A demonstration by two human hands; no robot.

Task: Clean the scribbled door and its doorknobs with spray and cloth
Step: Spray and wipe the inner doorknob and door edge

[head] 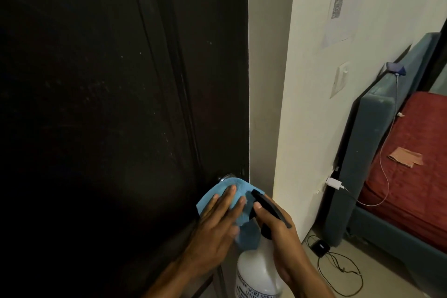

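At the lower centre of the frame, your two hands meet in front of the dark door (96, 104). Your left hand (215, 222) lies with its fingers straight and spread, pressing the blue cloth (232, 189) over the doorknob (226, 176), of which only a sliver of shiny metal shows above the cloth's top edge. Your right hand (283, 237) is curled round the neck of the spray bottle (256, 273), index finger lying along the black trigger head (266, 203), whose nozzle points at the cloth and nearly touches it. The bottle's white body hangs below at the bottom edge, with blue lettering on it that is partly cut off.

The door fills the left half of the frame; faint pale scuffs and specks mark its panel around the middle. To its right stands a cream wall (304, 80) with a light switch (340, 78) and papers (348, 0) stuck up in the upper right. At the right edge sits a bed (411, 152) with a red cover and a teal padded frame.

You can count one cloth, one bottle, one knob in view, one white charger (334, 183) plugged in low on the wall with its cable running to the bed, and one small black box (319, 247) with wires on the floor (377, 271).
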